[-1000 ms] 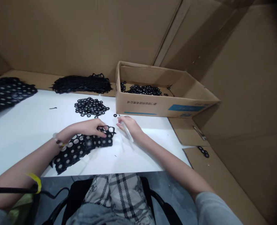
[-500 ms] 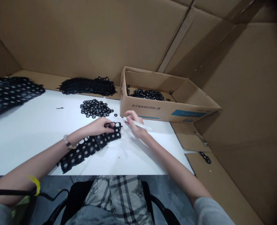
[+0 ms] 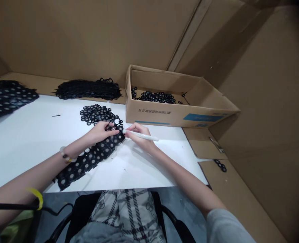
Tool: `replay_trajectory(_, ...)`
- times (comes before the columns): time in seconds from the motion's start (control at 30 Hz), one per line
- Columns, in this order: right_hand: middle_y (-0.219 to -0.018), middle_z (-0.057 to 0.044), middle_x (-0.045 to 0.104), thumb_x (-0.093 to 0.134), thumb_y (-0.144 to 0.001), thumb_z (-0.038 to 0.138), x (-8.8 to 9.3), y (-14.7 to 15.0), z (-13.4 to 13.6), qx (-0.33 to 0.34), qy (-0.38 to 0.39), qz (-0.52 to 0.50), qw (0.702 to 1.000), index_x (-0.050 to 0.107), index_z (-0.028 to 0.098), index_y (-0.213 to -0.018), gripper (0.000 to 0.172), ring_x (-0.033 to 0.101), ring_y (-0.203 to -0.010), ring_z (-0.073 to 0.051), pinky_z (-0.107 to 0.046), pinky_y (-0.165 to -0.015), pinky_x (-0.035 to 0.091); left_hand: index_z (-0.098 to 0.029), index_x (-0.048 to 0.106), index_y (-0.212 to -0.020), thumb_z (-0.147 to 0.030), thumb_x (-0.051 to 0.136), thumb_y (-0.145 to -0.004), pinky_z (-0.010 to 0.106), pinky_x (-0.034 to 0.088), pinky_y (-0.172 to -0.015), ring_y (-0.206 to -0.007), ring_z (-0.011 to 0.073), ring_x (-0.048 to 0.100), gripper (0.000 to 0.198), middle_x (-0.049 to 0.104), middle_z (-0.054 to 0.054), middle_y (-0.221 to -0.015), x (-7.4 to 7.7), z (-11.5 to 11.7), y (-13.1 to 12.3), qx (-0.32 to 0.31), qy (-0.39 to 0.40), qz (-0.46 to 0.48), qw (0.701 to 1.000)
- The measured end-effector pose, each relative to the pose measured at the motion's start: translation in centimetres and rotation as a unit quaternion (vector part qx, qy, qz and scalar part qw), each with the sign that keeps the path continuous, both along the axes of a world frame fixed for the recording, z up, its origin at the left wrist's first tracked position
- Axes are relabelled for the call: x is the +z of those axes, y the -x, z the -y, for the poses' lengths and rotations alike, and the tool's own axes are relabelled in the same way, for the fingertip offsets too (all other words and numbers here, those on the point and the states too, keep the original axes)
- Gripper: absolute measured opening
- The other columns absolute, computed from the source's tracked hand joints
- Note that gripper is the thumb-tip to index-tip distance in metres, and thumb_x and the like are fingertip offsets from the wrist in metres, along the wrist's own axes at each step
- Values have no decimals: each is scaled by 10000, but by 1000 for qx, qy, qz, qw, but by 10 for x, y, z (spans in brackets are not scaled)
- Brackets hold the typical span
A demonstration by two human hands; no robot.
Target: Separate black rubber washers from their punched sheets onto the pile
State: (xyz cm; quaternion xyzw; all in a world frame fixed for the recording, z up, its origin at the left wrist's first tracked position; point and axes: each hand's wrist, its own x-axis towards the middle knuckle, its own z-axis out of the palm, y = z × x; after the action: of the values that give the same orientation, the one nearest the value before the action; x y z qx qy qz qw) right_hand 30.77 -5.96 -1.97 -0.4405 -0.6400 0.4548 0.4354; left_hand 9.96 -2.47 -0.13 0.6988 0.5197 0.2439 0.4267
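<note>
My left hand (image 3: 102,131) is closed on the upper end of a black sheet (image 3: 88,162) with rows of round holes or discs, thumb on top. The sheet slants across the white table toward its front edge. A white pen-shaped tool (image 3: 144,136) is gripped in my right hand (image 3: 140,137), its tip at the sheet's upper right end beside my left thumb. Just beyond my left hand lies a pile of small black rings (image 3: 95,113), partly covered by the sheet's far end. My fingertips hide part of the sheet.
Behind the pile lies a stack of black sheets (image 3: 88,89); more holed sheets (image 3: 9,99) lie far left. An open cardboard box (image 3: 159,114) holding black rings stands at the back right. Several joined black rings (image 3: 220,165) lie on cardboard at right. Cardboard walls (image 3: 88,37) surround the table.
The sheet's upper end has turned up and away, now reaching the ring pile. My right hand has brought the white tool's tip leftward onto the sheet's end. The view has shifted slightly.
</note>
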Motion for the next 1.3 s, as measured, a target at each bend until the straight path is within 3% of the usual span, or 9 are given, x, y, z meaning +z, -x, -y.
replay_trajectory(0.23, -985, -69, 712, 654, -801, 359, 7, -1, 1, -32, -20, -45, 998, 619, 190, -834, 176, 675, -916, -196, -324, -821, 518, -174, 623, -703, -513, 638, -695, 265, 360, -615, -645, 157, 502, 340, 596, -16, -658, -2, -2, -1, -14, -31, -18, 999)
replay_trajectory(0.37, -889, -58, 717, 643, -805, 342, 8, -1, 2, -21, -9, -24, 999, 602, 188, -813, 160, 676, -815, -188, -309, -738, 518, -166, 681, -884, -530, 642, -673, 289, 416, -685, -734, 192, 557, 423, 666, 11, -769, -2, -2, -2, -29, -21, -5, 999)
replay_trajectory(0.73, -808, -31, 692, 621, -795, 306, 13, -3, 2, -24, -14, 3, 1000, 578, 194, -782, 121, 660, -757, -178, -299, -708, 511, -166, 687, -999, -562, 629, -682, 319, 463, -744, -830, 237, 602, 511, 700, 34, -846, -3, -3, -1, -31, -27, -28, 999)
replay_trajectory(1.0, -799, -32, 678, 596, -808, 284, 12, -1, 5, -10, -31, 11, 999, 593, 186, -810, 99, 643, -744, -165, -271, -671, 473, -157, 663, -1048, -452, 550, -814, 342, 473, -848, -973, 267, 620, 393, 713, 75, -1037, -4, 4, -3, -49, -100, -23, 994)
replay_trajectory(1.3, -740, 2, 633, 535, -847, 312, 8, 8, 12, -43, -60, 52, 996, 564, 203, -810, 119, 569, -659, -138, -248, -614, 412, -173, 682, -986, -436, 527, -847, 331, 472, -842, -989, 272, 622, 336, 718, 70, -1037, -6, 7, -4, -76, -125, -38, 989)
